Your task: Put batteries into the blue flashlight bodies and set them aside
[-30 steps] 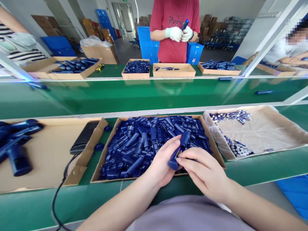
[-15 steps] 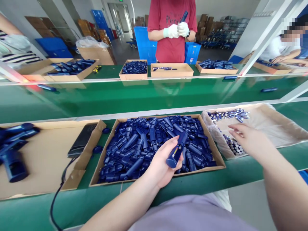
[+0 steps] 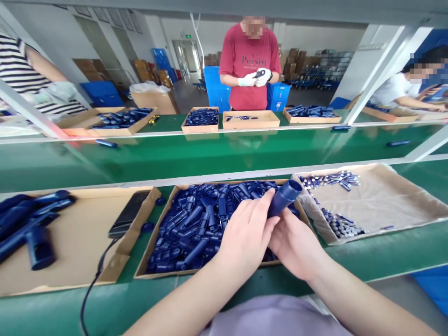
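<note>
A dark blue plastic tube (image 3: 287,192) slants up to the right above the box of blue parts, its open, stepped end uppermost. My left hand (image 3: 247,231) is closed around the tube, fingers over its upper side and thumb along the near side. Against its lower part, my right hand (image 3: 299,242) is cupped with its fingers curled in; the fingertips and whatever they hold are hidden behind the left hand and tube. Below both hands, a cardboard box (image 3: 150,254) is heaped with similar blue plastic housings (image 3: 196,224).
To the right, a lined tray (image 3: 392,198) holds many small batteries (image 3: 345,226). At left, a cardboard tray (image 3: 87,233) holds blue tubes and a black corded device (image 3: 129,212). Beyond the green belt (image 3: 210,158), a co-worker in a red shirt (image 3: 250,60) handles a dark part.
My right hand has left the battery tray and come to the tube. The tube has turned in my left hand, so its open end now faces up. The view has tilted upward.
</note>
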Action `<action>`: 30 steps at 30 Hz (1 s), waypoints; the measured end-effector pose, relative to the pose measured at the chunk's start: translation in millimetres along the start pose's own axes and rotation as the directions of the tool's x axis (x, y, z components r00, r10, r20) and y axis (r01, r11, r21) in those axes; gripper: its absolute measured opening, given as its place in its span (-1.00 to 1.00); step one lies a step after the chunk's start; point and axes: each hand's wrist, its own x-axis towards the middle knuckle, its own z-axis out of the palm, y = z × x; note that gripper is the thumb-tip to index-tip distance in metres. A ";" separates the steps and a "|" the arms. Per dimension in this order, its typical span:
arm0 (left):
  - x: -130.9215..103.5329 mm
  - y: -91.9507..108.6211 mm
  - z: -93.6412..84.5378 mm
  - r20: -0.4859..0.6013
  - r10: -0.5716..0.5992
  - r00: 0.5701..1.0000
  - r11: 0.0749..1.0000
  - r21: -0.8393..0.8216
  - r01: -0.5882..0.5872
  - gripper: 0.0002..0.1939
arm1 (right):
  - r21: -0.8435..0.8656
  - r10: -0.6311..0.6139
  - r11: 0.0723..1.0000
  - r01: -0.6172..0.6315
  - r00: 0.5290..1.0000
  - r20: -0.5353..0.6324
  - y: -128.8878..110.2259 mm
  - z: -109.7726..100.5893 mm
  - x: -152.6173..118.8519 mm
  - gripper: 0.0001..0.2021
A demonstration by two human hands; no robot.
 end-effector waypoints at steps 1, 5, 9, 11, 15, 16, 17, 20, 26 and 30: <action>1.2 0.0 -0.4 -0.028 0.029 0.999 0.999 0.034 -0.028 -0.54 | 0.019 -0.002 1.000 0.002 1.000 -0.012 -0.4 -0.7 1.1 -0.68; 1.4 -0.7 0.1 -0.030 0.090 0.995 0.994 0.064 -0.088 -0.63 | 0.040 0.021 0.999 -0.020 0.999 -0.033 -3.7 -4.6 -1.7 -0.74; 0.6 -2.4 2.4 -0.037 0.094 0.995 0.990 -0.101 -0.097 -0.69 | 0.013 0.044 0.999 -0.043 0.998 -0.048 -3.7 -8.9 0.2 -0.67; 1.4 -3.7 2.6 -0.013 -0.077 0.997 0.949 -0.308 0.069 -0.71 | -0.090 -0.017 0.996 0.012 0.998 -0.054 -3.9 -14.7 3.8 -0.65; 2.0 -7.7 -1.2 0.340 -0.612 0.714 0.248 -0.775 0.582 -0.70 | -0.642 -0.417 0.695 0.322 0.909 0.004 -13.9 -31.8 3.6 -0.63; 1.4 -8.8 -2.5 0.470 -0.622 0.626 0.024 -0.788 0.615 -0.69 | -0.777 -0.505 0.521 0.355 0.861 0.055 -19.0 -35.2 0.9 -0.68; 0.3 -10.0 -3.6 0.579 -0.587 0.566 -0.149 -0.765 0.627 -0.68 | -0.871 -0.556 0.332 0.361 0.821 0.128 -24.8 -37.4 -2.5 -0.73; -3.5 -12.6 -5.4 0.736 -0.466 0.491 -0.371 -0.667 0.647 -0.70 | -0.879 -0.528 -0.204 0.430 0.708 0.469 -41.5 -33.1 -14.2 -0.80; -7.6 -11.0 -6.7 0.762 -0.425 0.489 -0.406 -0.643 0.650 -0.67 | -0.594 -0.345 -0.498 0.632 0.484 0.804 -40.1 -0.6 -20.3 -0.72; -10.1 -8.8 -5.5 0.757 -0.480 0.444 -0.410 -0.641 0.649 -0.61 | -0.548 -0.308 -0.397 0.737 0.456 0.835 -25.8 2.9 -14.9 -0.78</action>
